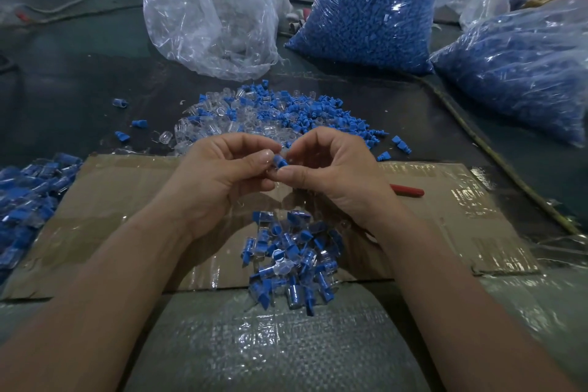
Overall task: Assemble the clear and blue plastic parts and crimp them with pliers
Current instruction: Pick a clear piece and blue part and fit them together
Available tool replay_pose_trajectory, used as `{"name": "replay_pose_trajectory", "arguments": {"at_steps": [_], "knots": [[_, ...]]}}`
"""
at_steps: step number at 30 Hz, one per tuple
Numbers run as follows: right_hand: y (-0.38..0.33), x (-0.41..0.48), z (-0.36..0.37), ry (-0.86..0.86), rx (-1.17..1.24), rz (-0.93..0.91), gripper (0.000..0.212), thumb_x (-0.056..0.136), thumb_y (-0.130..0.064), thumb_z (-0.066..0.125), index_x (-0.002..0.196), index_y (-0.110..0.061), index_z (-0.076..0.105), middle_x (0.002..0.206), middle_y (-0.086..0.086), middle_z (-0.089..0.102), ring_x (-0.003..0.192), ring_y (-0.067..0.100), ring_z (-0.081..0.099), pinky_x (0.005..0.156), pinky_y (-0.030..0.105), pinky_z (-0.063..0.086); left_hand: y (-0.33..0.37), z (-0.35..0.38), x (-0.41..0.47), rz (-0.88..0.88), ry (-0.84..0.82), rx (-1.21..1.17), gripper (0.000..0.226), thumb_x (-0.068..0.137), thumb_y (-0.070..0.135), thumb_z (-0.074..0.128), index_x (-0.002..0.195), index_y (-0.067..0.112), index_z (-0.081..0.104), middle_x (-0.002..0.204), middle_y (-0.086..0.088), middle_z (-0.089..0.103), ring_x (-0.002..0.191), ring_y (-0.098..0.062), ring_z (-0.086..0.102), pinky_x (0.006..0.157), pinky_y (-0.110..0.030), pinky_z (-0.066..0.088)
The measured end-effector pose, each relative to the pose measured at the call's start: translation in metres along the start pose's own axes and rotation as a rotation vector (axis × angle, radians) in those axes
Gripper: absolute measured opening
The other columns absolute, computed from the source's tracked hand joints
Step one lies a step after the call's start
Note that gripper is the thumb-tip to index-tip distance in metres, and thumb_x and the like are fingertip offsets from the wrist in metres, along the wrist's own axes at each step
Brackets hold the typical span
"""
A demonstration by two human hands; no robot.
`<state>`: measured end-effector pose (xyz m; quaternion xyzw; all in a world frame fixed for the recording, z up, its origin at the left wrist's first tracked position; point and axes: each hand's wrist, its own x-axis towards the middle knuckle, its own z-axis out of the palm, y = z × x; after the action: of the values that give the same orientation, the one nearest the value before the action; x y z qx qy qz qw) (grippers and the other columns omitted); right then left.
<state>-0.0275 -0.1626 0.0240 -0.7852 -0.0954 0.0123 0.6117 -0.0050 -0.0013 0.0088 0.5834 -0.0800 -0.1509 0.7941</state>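
Note:
My left hand [222, 172] and my right hand [331, 169] meet above a taped cardboard sheet [121, 200]. Between their fingertips sits a small blue plastic part [280, 162]; both hands pinch it. Whether a clear part is on it is hidden by the fingers. A heap of loose clear and blue parts [270, 118] lies just beyond the hands. A pile of joined blue-and-clear pieces [292, 258] lies below my wrists. Only the red handle of the pliers [409, 191] shows, to the right of my right hand.
A mostly empty clear bag [210, 9] stands at the back. Two bags full of blue parts [369, 6] [521, 73] stand at the back right. More joined pieces [28, 191] lie at the left edge. A cord [496, 156] runs diagonally at right.

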Motion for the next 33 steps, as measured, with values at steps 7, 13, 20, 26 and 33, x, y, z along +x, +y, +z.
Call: {"name": "replay_pose_trajectory", "arguments": {"at_steps": [7, 13, 20, 26, 33], "knots": [[-0.003, -0.001, 0.001, -0.051, 0.027, -0.004, 0.035, 0.068, -0.005, 0.075, 0.097, -0.022, 0.066, 0.082, -0.012, 0.068, 0.076, 0.003, 0.066, 0.068, 0.017, 0.053, 0.000, 0.002, -0.001, 0.004, -0.004, -0.024, 0.012, 0.063, 0.004, 0.060, 0.075, 0.003, 0.061, 0.060, -0.005, 0.064, 0.052, -0.011, 0.062, 0.054, -0.019, 0.055], [-0.004, -0.002, 0.001, -0.047, 0.068, -0.011, 0.026, 0.068, 0.000, 0.073, 0.090, -0.013, 0.067, 0.081, -0.005, 0.069, 0.075, 0.004, 0.066, 0.069, 0.015, 0.052, -0.002, 0.001, 0.001, 0.005, -0.001, -0.023, 0.011, 0.067, 0.009, 0.059, 0.076, 0.003, 0.056, 0.058, -0.002, 0.063, 0.049, -0.010, 0.061, 0.046, -0.016, 0.050], [-0.002, -0.002, -0.001, -0.027, 0.021, 0.000, 0.022, 0.065, -0.013, 0.075, 0.085, -0.019, 0.068, 0.074, -0.007, 0.070, 0.073, 0.006, 0.068, 0.065, 0.015, 0.053, 0.000, 0.000, -0.004, 0.082, -0.051, 0.135, 0.019, 0.060, 0.008, 0.068, 0.078, 0.006, 0.064, 0.064, -0.007, 0.069, 0.056, -0.017, 0.066, 0.051, -0.021, 0.053], [0.003, 0.000, -0.001, -0.042, -0.016, 0.006, 0.021, 0.066, -0.012, 0.076, 0.086, -0.016, 0.069, 0.079, -0.001, 0.072, 0.073, 0.010, 0.068, 0.067, 0.020, 0.055, 0.000, 0.004, -0.008, 0.148, -0.005, 0.247, 0.014, 0.059, 0.012, 0.068, 0.073, 0.010, 0.066, 0.060, -0.008, 0.068, 0.050, -0.018, 0.065, 0.047, -0.023, 0.053], [0.006, 0.002, 0.003, -0.048, -0.018, -0.143, 0.035, 0.069, 0.002, 0.073, 0.098, -0.017, 0.067, 0.085, -0.012, 0.068, 0.076, 0.001, 0.067, 0.068, 0.015, 0.052, -0.001, 0.001, -0.004, 0.084, 0.016, 0.195, 0.012, 0.061, 0.007, 0.065, 0.072, 0.008, 0.060, 0.055, -0.007, 0.064, 0.044, -0.016, 0.061, 0.042, -0.020, 0.049]]}}
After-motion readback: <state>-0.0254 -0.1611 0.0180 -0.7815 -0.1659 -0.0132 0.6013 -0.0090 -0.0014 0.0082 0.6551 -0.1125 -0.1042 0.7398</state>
